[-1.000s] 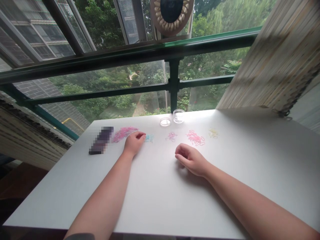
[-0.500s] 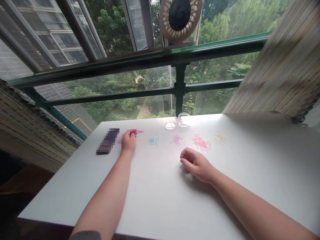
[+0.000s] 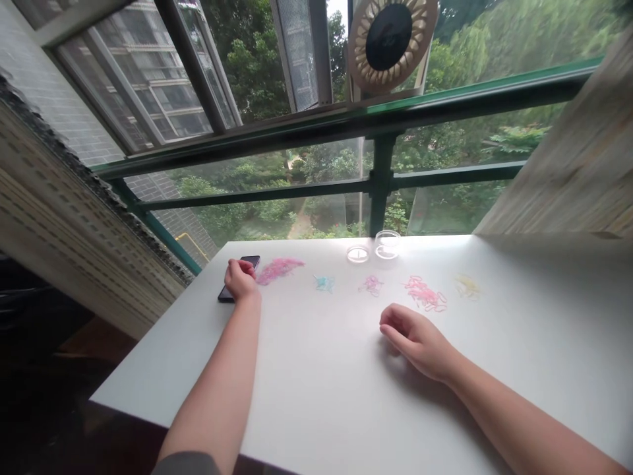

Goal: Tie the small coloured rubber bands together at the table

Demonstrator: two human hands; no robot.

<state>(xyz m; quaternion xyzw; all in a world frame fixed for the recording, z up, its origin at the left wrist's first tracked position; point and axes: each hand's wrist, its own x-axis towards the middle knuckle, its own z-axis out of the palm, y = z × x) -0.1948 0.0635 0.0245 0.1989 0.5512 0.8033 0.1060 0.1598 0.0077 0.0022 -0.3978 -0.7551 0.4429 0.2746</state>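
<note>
My left hand (image 3: 241, 278) hovers over or rests on a dark phone (image 3: 227, 293) at the table's left side, covering its middle. Its fingers are curled in, and I cannot make out what they hold, if anything. Just right of it lies a long pile of pink and purple rubber bands (image 3: 279, 269). Smaller heaps follow to the right: blue bands (image 3: 324, 284), light purple bands (image 3: 371, 285), pinkish-red bands (image 3: 425, 294) and yellow bands (image 3: 467, 286). My right hand (image 3: 415, 340) rests on the tabletop below the pinkish-red heap, loosely curled around a hollow with nothing visible inside.
Two clear round containers, a shallow one (image 3: 357, 254) and a taller one (image 3: 387, 245), stand by the back edge of the white table (image 3: 316, 389). Behind it run a green railing (image 3: 380, 178) and a window, with a round fan (image 3: 390, 39) above. Curtains (image 3: 548, 158) flank both sides.
My left hand has moved left from the pink and purple bands onto the phone, uncovering that pile. The view has shifted left. My right hand stays where it was on the table.
</note>
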